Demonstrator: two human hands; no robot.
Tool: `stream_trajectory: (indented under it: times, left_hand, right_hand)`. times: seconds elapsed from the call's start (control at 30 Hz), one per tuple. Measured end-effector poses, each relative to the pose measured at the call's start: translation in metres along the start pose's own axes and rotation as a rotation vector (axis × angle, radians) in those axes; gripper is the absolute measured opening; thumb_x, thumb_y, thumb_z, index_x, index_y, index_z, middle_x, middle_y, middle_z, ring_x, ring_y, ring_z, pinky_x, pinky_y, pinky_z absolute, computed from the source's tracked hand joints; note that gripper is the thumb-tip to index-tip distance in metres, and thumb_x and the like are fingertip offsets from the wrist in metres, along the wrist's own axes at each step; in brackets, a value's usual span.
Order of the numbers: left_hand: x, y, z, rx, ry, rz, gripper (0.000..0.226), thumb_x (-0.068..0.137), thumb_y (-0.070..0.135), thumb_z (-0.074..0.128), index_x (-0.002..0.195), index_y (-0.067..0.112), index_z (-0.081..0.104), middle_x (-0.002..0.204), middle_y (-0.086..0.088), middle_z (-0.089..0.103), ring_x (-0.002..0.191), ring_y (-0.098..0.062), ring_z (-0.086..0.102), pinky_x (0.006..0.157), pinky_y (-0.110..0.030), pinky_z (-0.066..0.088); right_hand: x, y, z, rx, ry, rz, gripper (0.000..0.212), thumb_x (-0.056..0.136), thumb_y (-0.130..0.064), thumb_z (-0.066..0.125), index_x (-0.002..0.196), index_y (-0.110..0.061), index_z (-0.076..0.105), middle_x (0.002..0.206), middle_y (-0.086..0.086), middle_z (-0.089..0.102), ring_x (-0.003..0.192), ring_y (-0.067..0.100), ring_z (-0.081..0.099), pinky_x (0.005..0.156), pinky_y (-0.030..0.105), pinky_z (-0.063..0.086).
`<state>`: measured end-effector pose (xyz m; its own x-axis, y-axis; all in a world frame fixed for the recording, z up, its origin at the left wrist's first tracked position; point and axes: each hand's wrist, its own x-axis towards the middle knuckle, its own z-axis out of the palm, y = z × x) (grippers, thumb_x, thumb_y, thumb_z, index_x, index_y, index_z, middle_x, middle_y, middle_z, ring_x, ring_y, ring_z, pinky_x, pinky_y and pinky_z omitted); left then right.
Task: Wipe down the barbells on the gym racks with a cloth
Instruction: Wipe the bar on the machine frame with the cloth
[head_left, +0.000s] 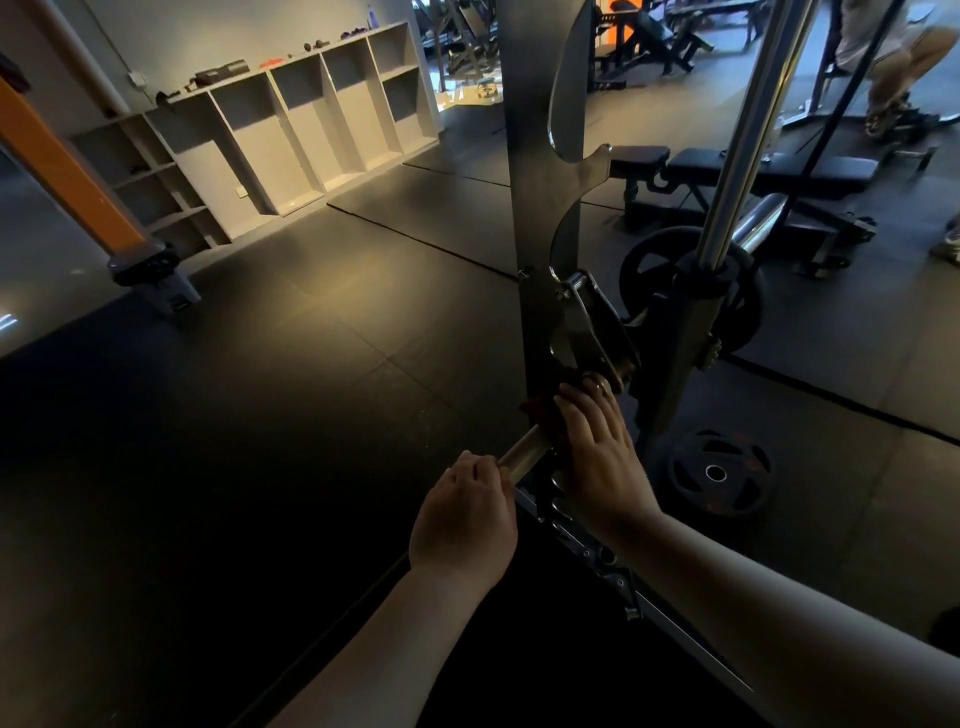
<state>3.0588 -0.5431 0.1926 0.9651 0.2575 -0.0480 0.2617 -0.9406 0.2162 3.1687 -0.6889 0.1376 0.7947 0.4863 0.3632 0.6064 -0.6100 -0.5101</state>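
Head view is showing the left hand (462, 512) curling round the near end of the barbell (525, 451), which is running up and rightward into the rack upright (535, 234), while the right hand (595, 441), nearer the rack, is pressing the dark red cloth (540, 410) onto the bar with flat fingers.

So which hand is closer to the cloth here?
Right. The right hand rests on the dark red cloth over the bar; the left hand grips the bar's bare end, clear of the cloth.
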Motion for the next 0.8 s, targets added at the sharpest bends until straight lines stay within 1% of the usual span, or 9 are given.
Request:
stream_trajectory:
  times: [0.07,0.13,0.27,0.37,0.47,0.57,0.63,0.73,0.8]
  left_hand:
    - [0.001,-0.001,0.001,0.011,-0.013,0.002,0.044,0.105,0.038,0.034,0.14,0.015,0.045,0.149,-0.011,0.049,0.145,-0.02,0.039,0.117,-0.033,0.038]
    - [0.002,-0.001,-0.001,0.013,-0.023,-0.007,0.043,0.105,0.038,0.036,0.139,0.016,0.045,0.149,-0.011,0.049,0.145,-0.02,0.04,0.116,-0.033,0.039]
    - [0.002,0.0,-0.005,-0.009,-0.027,0.0,0.038,0.106,0.035,0.038,0.137,0.015,0.047,0.149,-0.012,0.049,0.145,-0.021,0.04,0.115,-0.034,0.04]
    - [0.0,0.0,-0.003,0.001,-0.009,-0.003,0.039,0.106,0.036,0.036,0.137,0.015,0.047,0.147,-0.01,0.052,0.144,-0.02,0.041,0.114,-0.032,0.041]
    - [0.0,0.001,-0.002,0.001,0.001,0.001,0.04,0.107,0.036,0.03,0.136,0.015,0.048,0.144,-0.009,0.053,0.143,-0.02,0.043,0.112,-0.029,0.042]
    - [-0.001,0.002,-0.004,-0.019,0.005,0.006,0.04,0.108,0.035,0.032,0.136,0.013,0.048,0.144,-0.011,0.054,0.143,-0.02,0.043,0.112,-0.03,0.042]
    - [-0.001,0.002,-0.005,-0.011,0.003,0.001,0.04,0.107,0.035,0.034,0.137,0.013,0.047,0.145,-0.012,0.053,0.143,-0.02,0.043,0.112,-0.029,0.042]
    - [0.0,0.002,-0.005,-0.029,0.003,-0.021,0.036,0.107,0.035,0.035,0.134,0.015,0.049,0.146,-0.012,0.052,0.142,-0.022,0.044,0.111,-0.03,0.04]
    - [0.0,0.004,-0.005,-0.036,0.002,-0.033,0.035,0.107,0.034,0.035,0.132,0.015,0.05,0.146,-0.013,0.051,0.141,-0.023,0.045,0.111,-0.032,0.039]
  right_hand:
    - [0.003,0.005,-0.001,0.004,-0.029,-0.026,0.074,0.087,-0.037,0.055,0.152,-0.005,0.04,0.16,0.013,0.037,0.156,0.03,0.014,0.126,0.055,0.019]
    - [0.019,0.012,-0.009,-0.025,-0.076,-0.066,0.065,0.091,-0.034,0.064,0.147,-0.007,0.046,0.154,0.013,0.045,0.152,0.033,0.025,0.124,0.056,0.026]
    - [0.044,0.017,-0.02,-0.034,-0.068,-0.09,0.042,0.1,-0.027,0.055,0.138,-0.01,0.053,0.142,0.012,0.054,0.142,0.031,0.039,0.119,0.044,0.03]
    - [0.028,0.018,-0.012,0.023,-0.022,-0.09,0.046,0.099,-0.028,0.054,0.141,-0.01,0.051,0.148,0.01,0.05,0.148,0.029,0.033,0.122,0.048,0.03]
    - [0.013,0.033,-0.006,0.05,0.023,-0.133,0.054,0.098,-0.021,0.063,0.147,-0.008,0.046,0.155,0.01,0.046,0.154,0.027,0.024,0.122,0.049,0.028]
    - [0.02,0.039,-0.012,0.013,-0.004,-0.188,0.049,0.101,-0.03,0.049,0.145,-0.008,0.047,0.152,0.012,0.049,0.151,0.032,0.032,0.119,0.056,0.036]
    - [0.029,0.026,-0.014,0.05,-0.026,-0.105,0.052,0.1,-0.039,0.042,0.14,-0.009,0.053,0.148,0.011,0.052,0.148,0.032,0.034,0.116,0.058,0.038]
    - [0.026,-0.005,-0.004,0.128,-0.021,0.015,0.055,0.097,-0.041,0.036,0.138,-0.011,0.056,0.145,0.008,0.053,0.148,0.03,0.029,0.12,0.055,0.031]
    - [0.014,-0.009,0.002,0.13,-0.086,-0.072,0.059,0.095,-0.044,0.039,0.143,-0.012,0.053,0.148,0.006,0.05,0.152,0.03,0.023,0.123,0.048,0.023]
